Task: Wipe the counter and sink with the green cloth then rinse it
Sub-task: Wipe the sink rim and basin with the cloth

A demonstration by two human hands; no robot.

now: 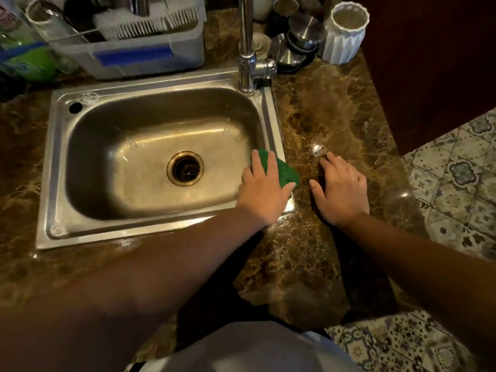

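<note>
1. The left hand point(264, 187) presses the green cloth point(284, 171) flat with straight fingers onto the sink point(150, 84) rim's right edge; its grip is wide.
2. The right hand point(342, 187) rests spread on the marble table point(335, 111), just right of the sink, holding nothing.
3. The tap point(245, 44) stands at the sink's back right corner; patterned floor tiles point(456, 183) lie further right.
4. Things behind the sink are blurred.

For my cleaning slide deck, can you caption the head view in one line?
Left hand presses the green cloth on the sink rim's right edge; right hand rests on the marble counter.
</note>
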